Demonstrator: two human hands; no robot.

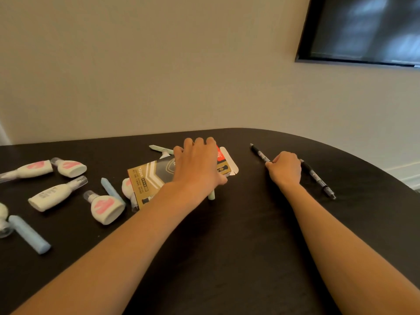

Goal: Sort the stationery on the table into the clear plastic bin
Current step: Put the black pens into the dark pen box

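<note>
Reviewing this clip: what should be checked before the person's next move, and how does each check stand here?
1. Grip of the right hand on the black pen: ok, fingers curl round it.
2. Hold of the left hand on the gold box: ok, fingers curl over its far edge.
3. Box's end flap closed: not ok, it stands open.
4. The clear plastic bin within reach: cannot tell, not in view.
5. The second black pen gripped too: cannot tell, its end runs under the right hand.
6. Rest of the table sorted: not ok, white bottles and a blue stick lie loose.
</note>
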